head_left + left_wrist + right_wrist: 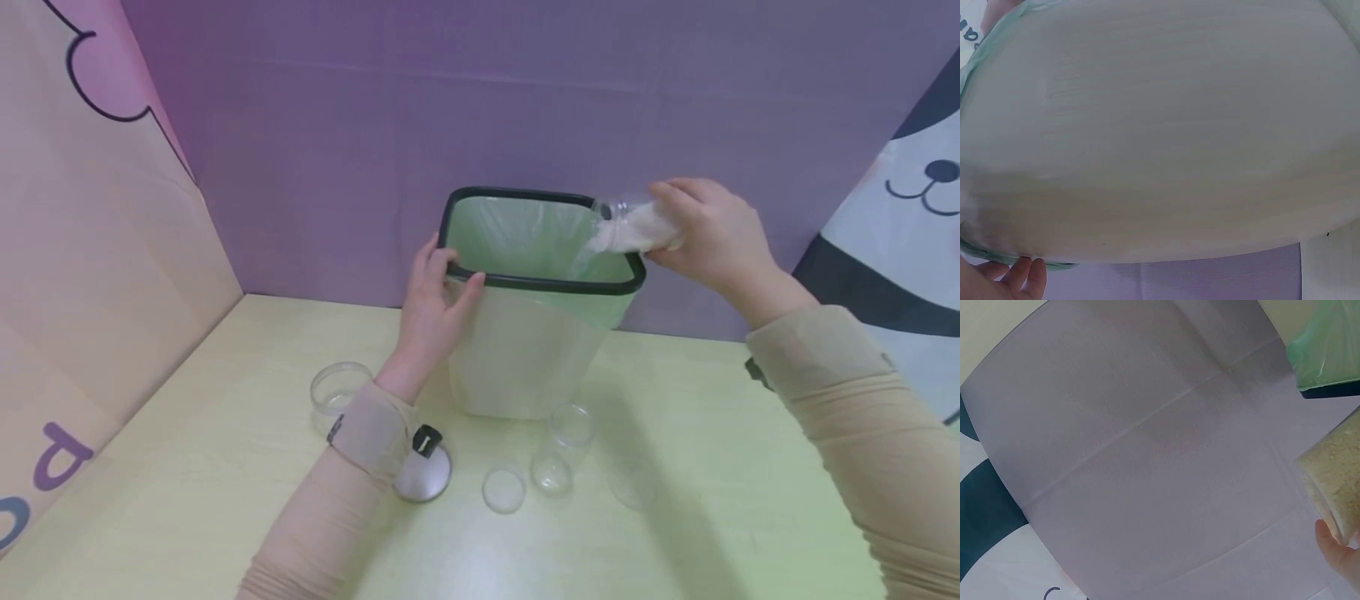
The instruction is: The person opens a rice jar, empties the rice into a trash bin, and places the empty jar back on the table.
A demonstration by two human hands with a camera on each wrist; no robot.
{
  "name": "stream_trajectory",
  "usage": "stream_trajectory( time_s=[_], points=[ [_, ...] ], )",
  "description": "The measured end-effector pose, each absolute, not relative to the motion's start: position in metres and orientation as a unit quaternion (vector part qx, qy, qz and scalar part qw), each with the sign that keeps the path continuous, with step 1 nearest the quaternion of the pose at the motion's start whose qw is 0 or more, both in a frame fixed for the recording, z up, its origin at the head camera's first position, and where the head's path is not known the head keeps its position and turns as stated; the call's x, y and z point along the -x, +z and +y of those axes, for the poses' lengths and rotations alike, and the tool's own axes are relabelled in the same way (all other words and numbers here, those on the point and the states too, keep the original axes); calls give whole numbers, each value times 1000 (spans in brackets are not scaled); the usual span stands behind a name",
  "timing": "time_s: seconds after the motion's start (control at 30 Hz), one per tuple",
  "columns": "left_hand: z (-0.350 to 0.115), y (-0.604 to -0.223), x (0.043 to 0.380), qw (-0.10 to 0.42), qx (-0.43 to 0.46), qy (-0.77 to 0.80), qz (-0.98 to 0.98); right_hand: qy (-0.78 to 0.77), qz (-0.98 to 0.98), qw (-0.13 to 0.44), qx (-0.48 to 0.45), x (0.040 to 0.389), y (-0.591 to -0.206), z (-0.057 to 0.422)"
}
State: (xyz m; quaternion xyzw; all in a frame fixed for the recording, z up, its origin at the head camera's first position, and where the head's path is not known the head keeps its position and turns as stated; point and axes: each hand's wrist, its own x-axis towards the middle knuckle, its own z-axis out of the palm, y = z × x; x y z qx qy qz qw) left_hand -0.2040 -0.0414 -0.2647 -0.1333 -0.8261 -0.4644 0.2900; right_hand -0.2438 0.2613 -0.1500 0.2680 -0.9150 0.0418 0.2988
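A white trash bin with a black rim and a pale green liner stands upright on the table. My left hand grips its left rim, fingers over the edge and thumb on the near side. In my right hand is a clear jar, tilted mouth-down to the left over the bin's right rim. Pale grainy contents fill much of the jar and slide towards its mouth, some spilling inside the liner. The right wrist view shows the jar's base near my fingers.
In front of the bin lie a clear empty jar, a clear round lid, a fainter clear disc and a silver lid. A clear shallow dish sits left. Purple cloth hangs behind the bin.
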Motion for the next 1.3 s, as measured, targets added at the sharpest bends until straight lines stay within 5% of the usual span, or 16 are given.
stream_trajectory(
  time_s=[1.3],
  points=[
    [-44,-267,206,290,135,-460,-828,19,-903,315,-292,246,-149,258]
  ],
)
